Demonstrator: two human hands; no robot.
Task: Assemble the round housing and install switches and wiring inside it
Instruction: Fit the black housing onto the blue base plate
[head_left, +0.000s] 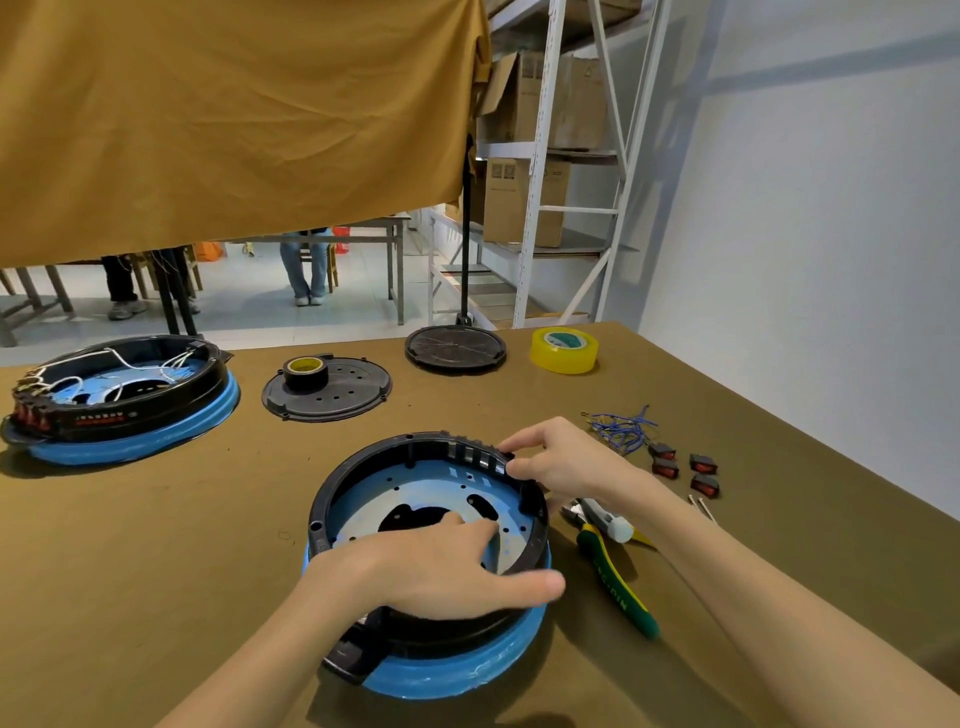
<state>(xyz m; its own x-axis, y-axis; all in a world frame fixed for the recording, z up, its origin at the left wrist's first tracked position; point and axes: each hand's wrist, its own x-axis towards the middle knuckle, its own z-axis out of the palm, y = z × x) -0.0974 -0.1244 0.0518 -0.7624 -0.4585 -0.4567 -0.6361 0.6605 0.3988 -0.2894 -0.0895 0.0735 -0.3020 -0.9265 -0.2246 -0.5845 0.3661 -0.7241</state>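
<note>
At lower centre of the frame, I watch the round housing (431, 545), a black ring seated on a blue base, sit on the olive-covered table (208, 545) between both hands; the left hand (441, 569) lies across its near rim, thumb hooked over the outside wall and fingers stretched flat onto the pale inner plate, holding it down rather than gripping; the right hand (558, 460) pinches the slotted section of the far-right rim, fingertips curled on the black plastic, though whether a part sits between them I cannot tell. No switches or wires show inside this housing; the red rocker switches (685, 470) and the bundle of blue wires (621, 431) lie loose at right of centre, well apart from it; yellow-handled pliers (615, 571) rest just beside its right edge. At upper left sits a second housing (119, 400), already wired; two black round covers (327, 389) and rolls of black tape (305, 371) and yellow tape (564, 349) lie further back. My judgement: the ring is being seated or its switch slots checked; uneven pressure from the right hand could tilt the ring off the blue base, or bend the thin ribs between the slots; a forearm sweep could scatter the small switches.
</note>
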